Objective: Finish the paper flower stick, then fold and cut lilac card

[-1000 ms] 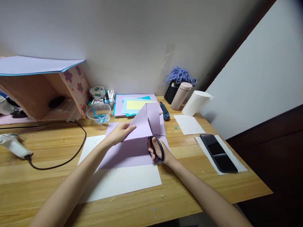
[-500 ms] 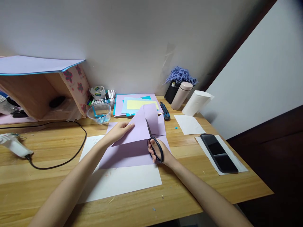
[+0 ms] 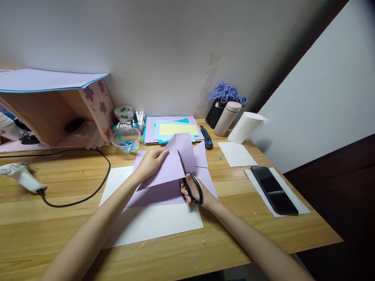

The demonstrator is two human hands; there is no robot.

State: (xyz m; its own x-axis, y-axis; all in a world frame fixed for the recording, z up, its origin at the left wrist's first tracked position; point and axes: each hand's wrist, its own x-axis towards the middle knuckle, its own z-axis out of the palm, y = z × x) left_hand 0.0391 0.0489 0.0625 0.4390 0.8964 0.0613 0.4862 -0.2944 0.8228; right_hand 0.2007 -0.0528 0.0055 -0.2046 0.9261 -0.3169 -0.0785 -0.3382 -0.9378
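Observation:
My left hand (image 3: 152, 162) pinches the left edge of a raised sheet of lilac paper (image 3: 170, 168), thumb on top. Black-handled scissors (image 3: 195, 194) are gripped in my right hand (image 3: 190, 191), with fingers through the loops. Their blade lies over the lilac sheet and points up and away from me; whether it is biting into the paper I cannot tell. Beneath the raised sheet, more lilac paper (image 3: 205, 181) rests on a white sheet (image 3: 164, 224), partly hidden by my hands and the held piece.
Behind stand a clear plastic bowl (image 3: 125, 140) with blue scraps, markers (image 3: 140, 117), stacked coloured paper (image 3: 149, 125) and a utility knife (image 3: 206, 138). To the right are a phone (image 3: 274, 191), a flask (image 3: 227, 119) and a paper roll (image 3: 246, 127). A corded white glue gun (image 3: 25, 179) lies left.
The lilac sheet has tilted and its upper part has swung a little left. The scissors' tip has shifted slightly down and left across it. My left hand keeps hold of the sheet.

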